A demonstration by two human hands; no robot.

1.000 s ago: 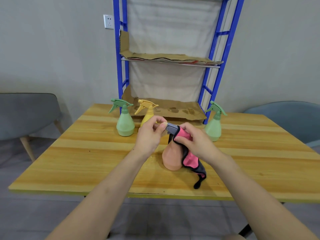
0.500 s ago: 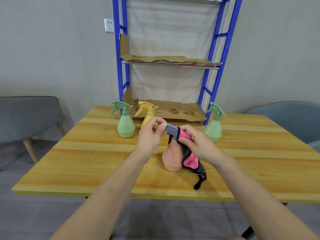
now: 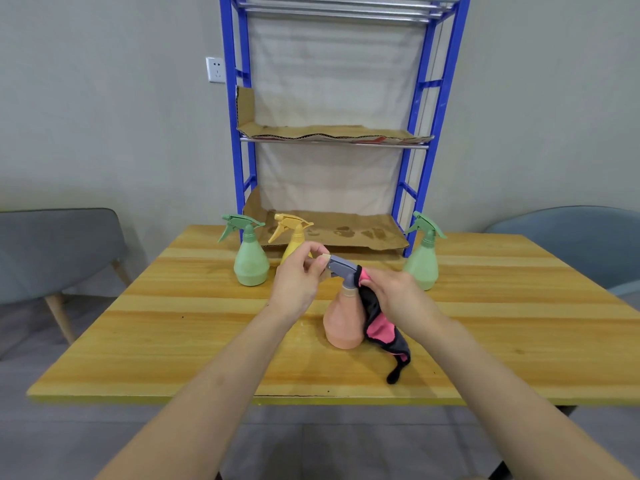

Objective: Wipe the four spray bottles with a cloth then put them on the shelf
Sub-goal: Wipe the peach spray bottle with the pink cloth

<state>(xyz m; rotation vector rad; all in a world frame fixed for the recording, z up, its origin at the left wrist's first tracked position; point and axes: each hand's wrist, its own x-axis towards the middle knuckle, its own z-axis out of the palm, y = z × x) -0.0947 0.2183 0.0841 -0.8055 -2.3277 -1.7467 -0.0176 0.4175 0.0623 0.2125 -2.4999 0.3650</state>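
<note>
A peach spray bottle (image 3: 343, 322) with a grey trigger head stands upright on the wooden table (image 3: 173, 327) in front of me. My left hand (image 3: 298, 276) pinches the nozzle tip of that head. My right hand (image 3: 394, 295) holds a pink and black cloth (image 3: 381, 332) against the bottle's neck and right side; the cloth's tail hangs down to the table. A green spray bottle (image 3: 250, 259) and a yellow spray bottle (image 3: 292, 237) stand at the back left, the yellow one partly hidden by my left hand. A second green spray bottle (image 3: 423, 258) stands at the back right.
A blue metal shelf (image 3: 415, 140) stands at the table's far edge, its two lower levels lined with brown cardboard (image 3: 332, 133). A grey chair (image 3: 52, 251) is to the left and a blue chair (image 3: 581, 237) to the right. A wall socket (image 3: 215, 69) is left of the shelf.
The view has tilted up a little, showing more of the shelf. Both hands and the cloth stay at the peach bottle's head with only slight shifts.
</note>
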